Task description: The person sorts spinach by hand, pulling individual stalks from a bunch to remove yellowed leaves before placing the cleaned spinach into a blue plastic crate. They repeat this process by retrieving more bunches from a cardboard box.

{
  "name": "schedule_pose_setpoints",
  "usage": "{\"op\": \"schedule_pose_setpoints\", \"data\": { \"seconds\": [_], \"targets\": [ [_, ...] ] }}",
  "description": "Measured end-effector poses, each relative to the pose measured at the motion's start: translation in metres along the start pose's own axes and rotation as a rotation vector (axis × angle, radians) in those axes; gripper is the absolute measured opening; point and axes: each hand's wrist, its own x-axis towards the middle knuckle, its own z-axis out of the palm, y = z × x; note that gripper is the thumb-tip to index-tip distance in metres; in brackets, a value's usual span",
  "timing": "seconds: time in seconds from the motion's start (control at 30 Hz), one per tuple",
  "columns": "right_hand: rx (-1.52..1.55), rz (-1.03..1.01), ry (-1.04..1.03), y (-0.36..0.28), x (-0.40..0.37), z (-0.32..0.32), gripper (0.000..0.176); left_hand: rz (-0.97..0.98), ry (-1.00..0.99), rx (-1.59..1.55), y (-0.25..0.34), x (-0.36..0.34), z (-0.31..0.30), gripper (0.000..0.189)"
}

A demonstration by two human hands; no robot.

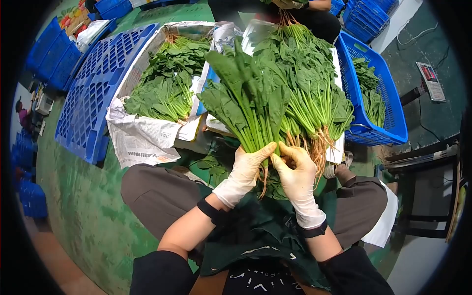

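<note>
Both my gloved hands grip one bunch of spinach (246,98) upright in front of me, leaves up and roots down. My left hand (247,169) wraps the stems from the left. My right hand (295,172) holds the same stems from the right, fingers curled near the roots. Just behind the bunch lies a pile of spinach (314,93) with pale roots showing, on paper.
A newspaper-lined box of spinach (167,83) stands at left beside an upturned blue crate (93,93). A blue crate (364,123) with some spinach is at right. Another person (305,10) sits opposite. My knees and dark apron (260,231) fill the foreground.
</note>
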Motion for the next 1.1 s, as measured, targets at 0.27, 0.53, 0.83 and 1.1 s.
{"op": "schedule_pose_setpoints", "data": {
  "seconds": [0.27,0.53,0.83,1.1],
  "targets": [
    [0.135,-0.172,0.193,0.000,-0.018,0.011,0.019,-0.013,-0.076,-0.161,0.013,-0.003,0.003,0.030],
    [-0.150,0.133,-0.703,-0.019,-0.030,-0.060,0.030,-0.077,-0.108,-0.150,0.028,-0.005,-0.002,0.030],
    [0.144,0.002,0.033,-0.021,0.006,-0.024,0.031,0.113,-0.095,0.341,0.016,-0.014,0.014,0.041],
    [0.240,0.142,0.031,0.007,0.018,-0.009,0.028,0.063,-0.134,0.246,0.019,-0.017,0.009,0.031]
  ]
}}
